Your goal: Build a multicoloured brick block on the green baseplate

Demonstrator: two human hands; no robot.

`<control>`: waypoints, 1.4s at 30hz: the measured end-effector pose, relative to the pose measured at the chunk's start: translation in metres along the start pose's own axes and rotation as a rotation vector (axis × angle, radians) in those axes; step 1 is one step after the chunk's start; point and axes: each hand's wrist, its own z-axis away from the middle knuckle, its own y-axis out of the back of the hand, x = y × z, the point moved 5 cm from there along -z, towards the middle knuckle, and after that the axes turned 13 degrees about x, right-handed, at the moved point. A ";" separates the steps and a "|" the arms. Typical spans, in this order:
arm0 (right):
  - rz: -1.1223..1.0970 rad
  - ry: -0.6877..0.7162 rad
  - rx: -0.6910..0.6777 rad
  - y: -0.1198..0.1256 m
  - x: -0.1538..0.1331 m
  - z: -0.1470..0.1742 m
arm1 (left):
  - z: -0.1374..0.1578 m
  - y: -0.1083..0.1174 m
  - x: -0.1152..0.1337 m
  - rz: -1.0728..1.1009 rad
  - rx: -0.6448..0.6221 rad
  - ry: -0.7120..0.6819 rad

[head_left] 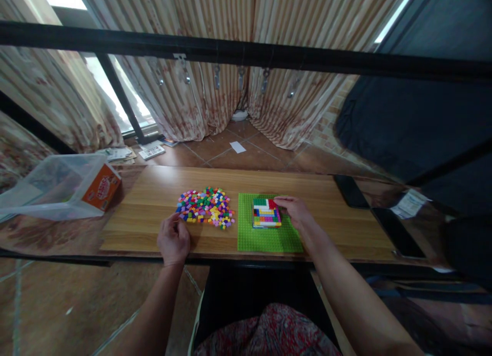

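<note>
A square block of colourful toy bricks (266,218) stands on a green studded baseplate (249,240). Its top shows green, white, red, yellow and blue pieces. At its far right corner, the fingers of my right hand (295,211) are pinched on a red brick (272,204). Left of the baseplate lies a loose heap of small bricks (205,206) in many colours. My left hand (173,239) rests on the table by the heap's near left edge, its fingers curled. Whatever those fingers may hold is hidden.
The wooden tabletop (134,212) carries it all. A clear plastic bin (65,181) with an orange label stands at the left. Two dark phone-like slabs (350,191) lie at the right, near a crumpled packet (410,203). A black bar (246,51) crosses before the curtains.
</note>
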 end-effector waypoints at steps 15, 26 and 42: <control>0.012 0.042 0.009 -0.009 -0.003 0.011 | 0.001 -0.001 0.002 -0.006 -0.015 -0.011; -0.101 0.054 0.012 -0.013 -0.002 0.017 | 0.001 -0.003 -0.005 -0.002 -0.013 -0.020; 0.945 0.918 0.053 0.048 0.033 0.085 | 0.078 0.032 0.051 0.141 -0.258 -0.348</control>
